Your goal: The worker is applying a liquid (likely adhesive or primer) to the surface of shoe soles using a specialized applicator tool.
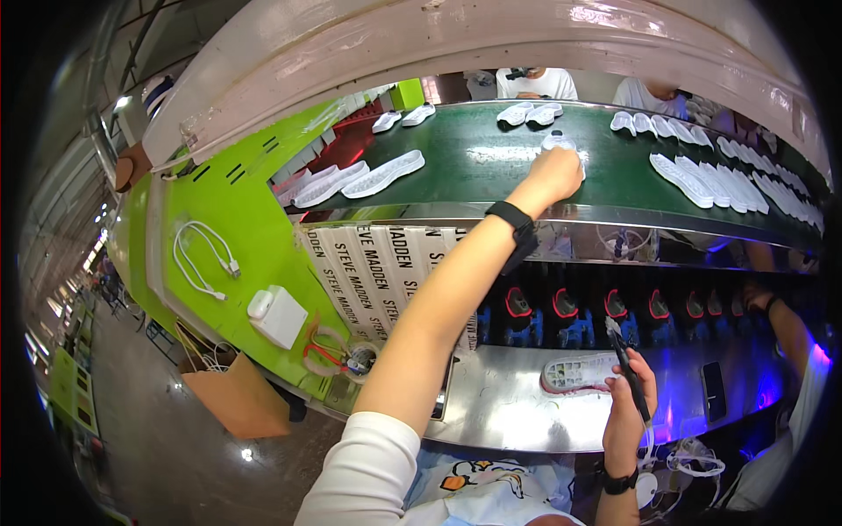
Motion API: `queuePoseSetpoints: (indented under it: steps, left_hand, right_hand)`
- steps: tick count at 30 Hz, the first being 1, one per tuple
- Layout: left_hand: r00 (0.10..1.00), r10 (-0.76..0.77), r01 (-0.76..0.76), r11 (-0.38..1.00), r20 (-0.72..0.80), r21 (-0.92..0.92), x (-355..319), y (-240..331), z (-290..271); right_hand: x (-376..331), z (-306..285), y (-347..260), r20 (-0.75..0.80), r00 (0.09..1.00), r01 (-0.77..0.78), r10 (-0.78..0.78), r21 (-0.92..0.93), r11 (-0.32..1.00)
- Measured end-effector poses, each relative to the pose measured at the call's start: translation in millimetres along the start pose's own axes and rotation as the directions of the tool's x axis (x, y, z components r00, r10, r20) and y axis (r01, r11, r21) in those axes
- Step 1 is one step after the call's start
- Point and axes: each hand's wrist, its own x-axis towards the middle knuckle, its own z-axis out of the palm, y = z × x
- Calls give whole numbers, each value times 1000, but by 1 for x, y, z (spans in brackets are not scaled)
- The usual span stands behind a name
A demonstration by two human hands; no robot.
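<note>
My left hand [561, 173] reaches over the green conveyor belt, its fingers closed on a white piece [557, 140] that looks like a shoe sole, mostly hidden by the hand. In my right hand [630, 408] is a slim black-handled brush [633, 386], its whitish tip pointing up and away. Beside that hand, a white shoe sole [577, 373] with a gridded inside and a pinkish edge lies on the metal ledge [509, 416].
Loose soles [382, 174] lie on the belt [474, 167] at left; rows of soles [702, 182] lie at right. Dark holders with red rims [566, 304] line the lower shelf. A phone [715, 391], a green table [210, 263] and a co-worker's arm [789, 337] are around me.
</note>
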Motion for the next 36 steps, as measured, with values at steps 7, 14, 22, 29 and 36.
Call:
queuePoseSetpoints:
  steps: [7, 14, 22, 29, 36]
  left_hand:
    - [880, -466, 470, 832, 89, -295, 8, -58, -4]
    - [971, -228, 61, -59, 73, -996, -182, 14, -29]
    - [803, -39, 240, -892, 594, -384, -378, 39, 161]
    - [808, -90, 164, -914, 582, -370, -386, 56, 178]
    - [905, 14, 94, -981, 425, -168, -367, 49, 164]
  right_hand:
    - [-17, -14, 4, -38, 979, -201, 201, 14, 980]
    - [-10, -22, 3, -103, 961, -256, 258, 34, 966]
    - [-28, 30, 28, 312, 928, -64, 204, -406, 912]
    - [-53, 30, 51, 473, 875, 111, 104, -404, 908]
    - [-54, 36, 43, 613, 756, 58, 227, -409, 911]
